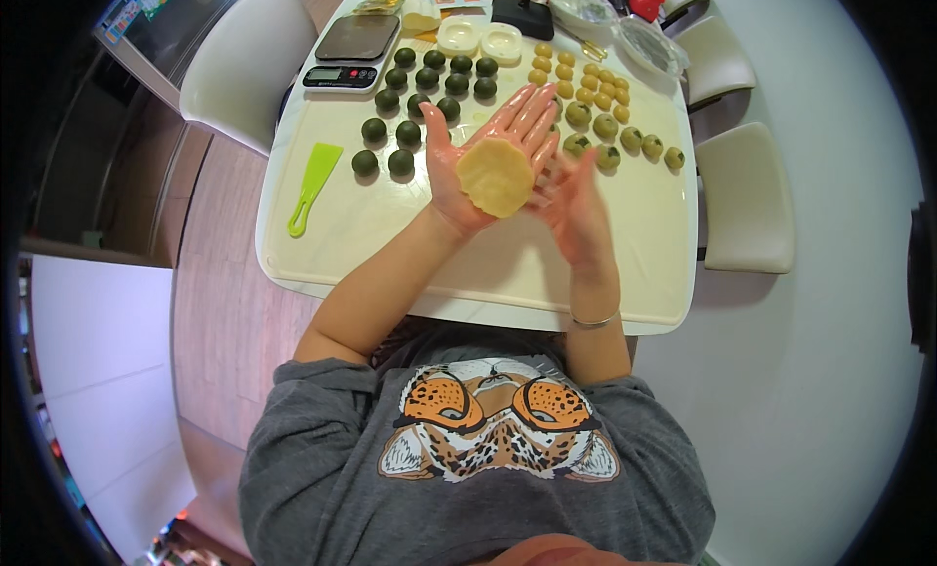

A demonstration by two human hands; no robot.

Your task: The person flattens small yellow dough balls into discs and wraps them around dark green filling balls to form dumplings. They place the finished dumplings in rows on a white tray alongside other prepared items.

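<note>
A flattened round of yellow dough (496,178) lies on the open palm of my left hand (476,156), whose fingers are spread and look shiny. My right hand (575,204), partly blurred, is close beside the dough's right side with its fingers apart and nothing seen in it. Beyond my left hand, dark green balls (408,133) sit in rows on a cream mat (351,251). Past my right hand are small yellow balls (604,100) and larger pale green balls with dark patches (605,125). Some of the balls are hidden behind my hands.
A lime-green plastic scraper (315,185) lies on the mat's left side. Behind it stands a digital kitchen scale (359,39). White plastic molds (501,43), a black stand (523,17) and covered bowls (648,46) are at the far side. Chairs (745,200) flank the table.
</note>
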